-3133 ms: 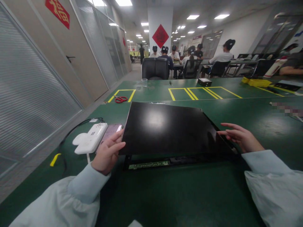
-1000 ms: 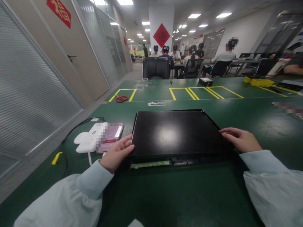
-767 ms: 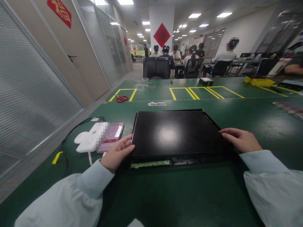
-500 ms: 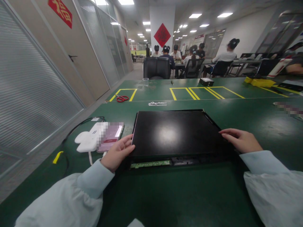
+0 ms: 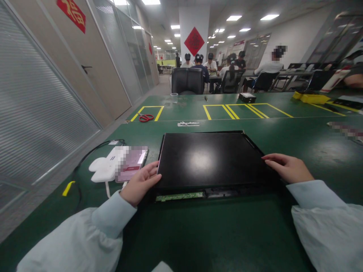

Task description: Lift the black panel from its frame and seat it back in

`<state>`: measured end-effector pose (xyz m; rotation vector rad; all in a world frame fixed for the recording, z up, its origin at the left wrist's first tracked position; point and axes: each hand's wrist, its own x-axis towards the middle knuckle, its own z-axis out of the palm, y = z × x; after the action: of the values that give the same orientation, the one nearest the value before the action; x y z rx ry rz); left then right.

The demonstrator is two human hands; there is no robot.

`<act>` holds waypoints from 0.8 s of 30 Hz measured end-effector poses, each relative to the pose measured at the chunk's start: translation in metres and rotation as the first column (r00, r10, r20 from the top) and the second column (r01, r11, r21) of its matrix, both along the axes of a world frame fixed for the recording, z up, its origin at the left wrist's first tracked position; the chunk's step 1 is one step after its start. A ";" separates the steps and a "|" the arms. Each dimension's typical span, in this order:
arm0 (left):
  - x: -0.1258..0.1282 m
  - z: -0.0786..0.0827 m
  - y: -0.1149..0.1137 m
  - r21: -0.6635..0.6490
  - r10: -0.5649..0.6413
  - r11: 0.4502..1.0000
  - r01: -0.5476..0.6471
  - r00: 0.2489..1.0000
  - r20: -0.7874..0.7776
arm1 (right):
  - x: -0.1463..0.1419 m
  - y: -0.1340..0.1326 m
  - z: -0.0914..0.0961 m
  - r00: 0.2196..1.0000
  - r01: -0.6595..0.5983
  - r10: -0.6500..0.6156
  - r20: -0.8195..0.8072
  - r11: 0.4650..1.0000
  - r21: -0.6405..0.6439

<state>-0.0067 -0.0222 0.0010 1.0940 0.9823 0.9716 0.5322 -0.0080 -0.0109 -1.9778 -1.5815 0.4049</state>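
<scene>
A flat black display panel (image 5: 210, 160) lies over a shallow black frame (image 5: 252, 145) on the green table. Along the near side of the frame a green circuit board strip (image 5: 180, 197) is exposed. My left hand (image 5: 141, 183) grips the panel's left edge, thumb on the near side and fingers along the edge. At the opposite edge, my right hand (image 5: 287, 166) pinches the panel between thumb and fingers. Part of the frame beneath the panel is hidden.
Left of the panel are a phone (image 5: 132, 164), a white device (image 5: 104, 166) and a black cable (image 5: 95, 149). Farther back lie red-handled scissors (image 5: 146, 118), a clear cup (image 5: 174, 98) and a black box (image 5: 247, 98). Several people sit at distant tables.
</scene>
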 end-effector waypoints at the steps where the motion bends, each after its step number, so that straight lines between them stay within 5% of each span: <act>1: 0.000 0.000 0.000 -0.001 0.001 1.000 -0.001 1.000 -0.004 | 0.000 0.000 0.000 1.000 -0.001 0.001 0.000 1.000 0.003; 24: 0.000 -0.001 0.001 0.035 0.013 0.999 -0.011 0.997 -0.081 | -0.007 -0.001 0.008 0.999 0.036 -0.036 -0.002 0.999 -0.029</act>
<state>-0.0067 -0.0217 0.0004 1.1649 1.0426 0.9628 0.5257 -0.0089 -0.0030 -2.0242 -1.5445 0.4179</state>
